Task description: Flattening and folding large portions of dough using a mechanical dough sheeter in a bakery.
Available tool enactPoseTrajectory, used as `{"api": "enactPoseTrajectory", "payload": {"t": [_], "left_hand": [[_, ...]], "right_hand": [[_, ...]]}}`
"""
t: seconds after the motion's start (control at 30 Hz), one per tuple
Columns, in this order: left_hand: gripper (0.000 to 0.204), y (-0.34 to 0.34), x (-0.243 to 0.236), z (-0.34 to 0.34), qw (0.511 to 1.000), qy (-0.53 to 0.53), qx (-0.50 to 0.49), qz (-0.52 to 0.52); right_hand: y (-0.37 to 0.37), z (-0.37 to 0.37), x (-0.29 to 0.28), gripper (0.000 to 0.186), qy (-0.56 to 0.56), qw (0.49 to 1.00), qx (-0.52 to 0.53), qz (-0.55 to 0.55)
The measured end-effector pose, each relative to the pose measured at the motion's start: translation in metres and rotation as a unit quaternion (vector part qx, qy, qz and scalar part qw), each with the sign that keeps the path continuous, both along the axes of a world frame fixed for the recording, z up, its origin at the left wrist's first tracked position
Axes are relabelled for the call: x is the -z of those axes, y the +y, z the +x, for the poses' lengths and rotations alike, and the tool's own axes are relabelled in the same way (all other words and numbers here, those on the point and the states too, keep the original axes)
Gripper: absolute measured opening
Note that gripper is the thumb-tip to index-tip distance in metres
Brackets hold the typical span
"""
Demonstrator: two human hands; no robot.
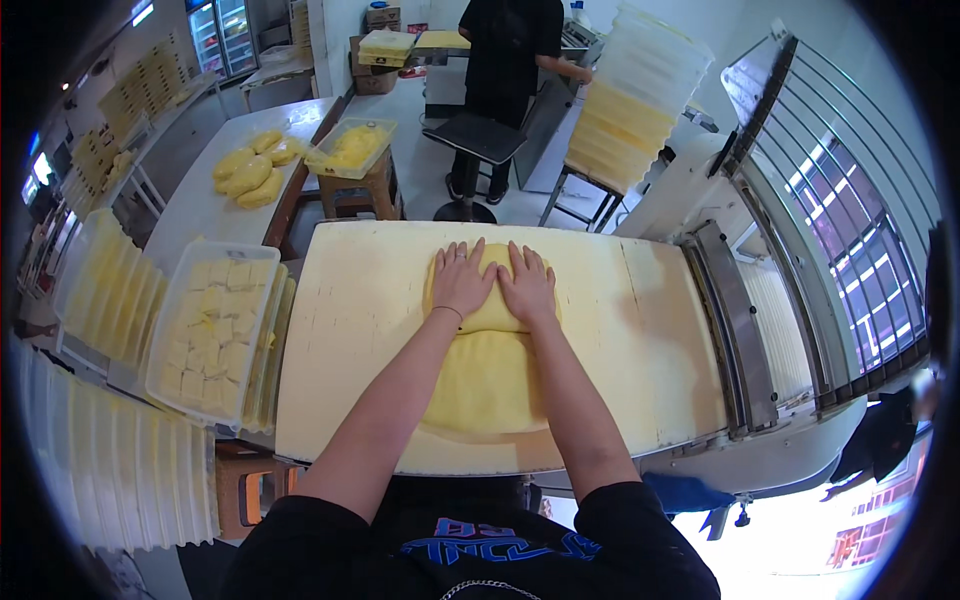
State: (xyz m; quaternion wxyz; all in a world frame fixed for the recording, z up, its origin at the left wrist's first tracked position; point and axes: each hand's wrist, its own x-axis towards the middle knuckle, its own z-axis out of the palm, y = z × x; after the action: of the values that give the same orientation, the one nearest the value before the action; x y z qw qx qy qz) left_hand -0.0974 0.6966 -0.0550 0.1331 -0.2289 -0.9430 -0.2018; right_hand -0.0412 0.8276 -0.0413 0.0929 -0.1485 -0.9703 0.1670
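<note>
A large slab of pale yellow dough (482,385) lies on the cream-coloured board in the middle. Its far part is folded over the near part, with a crease running across just below my hands. My left hand (463,282) presses flat on the folded part, fingers spread and pointing away, a ring on one finger. Beside it my right hand (527,285) also lies flat on the dough, fingers apart. Both hands touch the dough and grip nothing.
The board (640,350) runs up to a roller machine (735,330) with a wire guard (830,200) on the right. Plastic trays of cut dough pieces (215,330) stand at the left. Dough lumps (250,170) lie on a table behind. A person (510,70) stands beyond the board near stacked trays (630,110).
</note>
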Motion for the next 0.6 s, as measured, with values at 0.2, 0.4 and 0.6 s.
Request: {"api": "enactPoseTrajectory", "payload": {"t": [0.2, 0.4, 0.6], "left_hand": [[0.060, 0.0029, -0.0030, -0.0014, 1.000, 0.009, -0.001, 0.018], [0.060, 0.0010, 0.0003, 0.0012, 1.000, 0.003, 0.000, 0.012], [0.059, 0.0003, 0.0004, -0.0008, 1.000, 0.003, 0.002, 0.016]], "right_hand": [[0.0027, -0.0035, -0.0024, 0.063, 0.008, 1.000, -0.001, 0.006], [-0.0010, 0.0005, -0.0022, 0.062, -0.002, 1.000, 0.008, 0.002], [-0.0002, -0.0027, 0.0026, 0.062, 0.007, 1.000, 0.006, 0.007]]}}
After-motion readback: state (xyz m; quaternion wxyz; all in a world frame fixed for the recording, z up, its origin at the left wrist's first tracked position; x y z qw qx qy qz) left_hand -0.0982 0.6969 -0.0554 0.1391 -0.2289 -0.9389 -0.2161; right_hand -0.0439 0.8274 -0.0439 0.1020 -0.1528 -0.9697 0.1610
